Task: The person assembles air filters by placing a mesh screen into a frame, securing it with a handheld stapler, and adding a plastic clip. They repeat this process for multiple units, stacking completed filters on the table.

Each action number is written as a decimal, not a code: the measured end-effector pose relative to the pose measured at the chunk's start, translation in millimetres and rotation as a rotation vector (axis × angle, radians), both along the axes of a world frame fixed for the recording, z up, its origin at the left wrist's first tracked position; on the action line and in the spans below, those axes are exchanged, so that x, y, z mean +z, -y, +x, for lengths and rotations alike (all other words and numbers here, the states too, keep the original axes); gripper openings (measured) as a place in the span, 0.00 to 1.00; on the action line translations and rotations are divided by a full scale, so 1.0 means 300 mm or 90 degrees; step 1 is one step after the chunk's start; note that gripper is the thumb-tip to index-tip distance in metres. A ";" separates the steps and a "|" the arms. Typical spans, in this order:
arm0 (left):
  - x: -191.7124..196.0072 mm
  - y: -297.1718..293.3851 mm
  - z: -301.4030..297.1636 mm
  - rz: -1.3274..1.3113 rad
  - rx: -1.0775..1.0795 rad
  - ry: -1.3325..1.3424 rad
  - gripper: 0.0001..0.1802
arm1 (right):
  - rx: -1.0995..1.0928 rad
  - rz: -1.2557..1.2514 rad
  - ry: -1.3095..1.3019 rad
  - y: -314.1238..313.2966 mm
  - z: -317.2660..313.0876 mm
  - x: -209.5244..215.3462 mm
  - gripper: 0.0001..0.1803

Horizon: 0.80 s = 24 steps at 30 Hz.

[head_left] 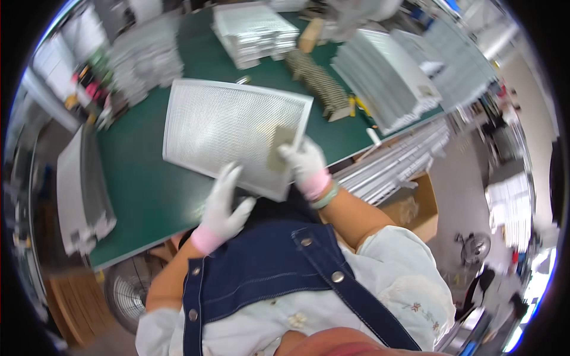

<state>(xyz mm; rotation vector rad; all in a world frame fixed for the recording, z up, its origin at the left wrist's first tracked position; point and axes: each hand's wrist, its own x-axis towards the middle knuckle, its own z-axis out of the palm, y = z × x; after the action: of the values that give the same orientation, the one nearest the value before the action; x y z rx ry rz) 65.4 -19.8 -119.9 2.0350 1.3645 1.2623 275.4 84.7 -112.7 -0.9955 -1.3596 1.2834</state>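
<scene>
The right hand (pixel 310 161), in a white glove with a pink cuff, has its fingers closed, it seems, on a flat olive-brown piece (pixel 278 155) against a mesh panel (pixel 225 127); whether they also pinch the panel's rim, I cannot tell. The left hand (pixel 221 206) has its fingers apart by the panel's near edge; contact is unclear from here. The panel is over the front of the green table (pixel 136 196), its near corner past the edge. I'd judge the step in hand to be pressing the piece to the panel's face; another stroke would call for steady left fingers on the frame.

Off to the right, an open cardboard box (pixel 426 209) holds crumpled clear plastic (pixel 407 210), beside long metal strips (pixel 395 166). Farther out on the table, 1 panel stack (pixel 383 74) stands near a ribbed brown row (pixel 317 83).
</scene>
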 end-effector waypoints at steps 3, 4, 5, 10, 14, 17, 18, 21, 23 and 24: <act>-0.049 0.040 -0.128 0.083 0.126 -0.197 0.30 | -0.230 -0.020 0.043 -0.085 0.407 0.271 0.13; -0.088 0.055 -0.176 0.075 0.175 -0.199 0.29 | -0.280 0.015 -0.026 -0.137 0.609 0.236 0.13; -0.124 0.073 -0.222 0.060 0.234 -0.241 0.28 | -0.354 0.058 -0.119 -0.145 0.726 0.279 0.15; -0.200 0.047 -0.240 -0.025 0.284 -0.341 0.27 | -0.593 0.138 0.385 -0.435 1.212 0.421 0.22; -0.186 0.050 -0.230 -0.054 0.268 -0.384 0.26 | -0.594 0.161 1.037 -0.642 1.279 0.449 0.25; -0.176 0.090 -0.230 -0.064 0.302 -0.391 0.26 | -0.544 0.073 0.965 -0.808 1.310 0.375 0.25; -0.161 0.087 -0.226 -0.066 0.301 -0.398 0.26 | -0.523 0.058 0.867 -0.886 1.411 0.294 0.25; -0.223 -0.001 -0.230 -0.045 0.251 -0.351 0.26 | -0.476 0.153 0.397 -1.004 1.862 0.223 0.26; -0.230 -0.005 -0.230 -0.045 0.251 -0.358 0.26 | -0.488 0.204 0.547 -1.006 1.905 0.223 0.27; -0.250 -0.024 -0.233 -0.041 0.242 -0.349 0.27 | -0.507 0.201 0.595 -0.973 1.940 0.255 0.28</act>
<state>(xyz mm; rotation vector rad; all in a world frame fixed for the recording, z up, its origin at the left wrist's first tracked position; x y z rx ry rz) -4.4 -12.7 -194.9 2.2409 2.0860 0.7906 857.3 376.5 -36.4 -1.7575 -1.4883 -0.0446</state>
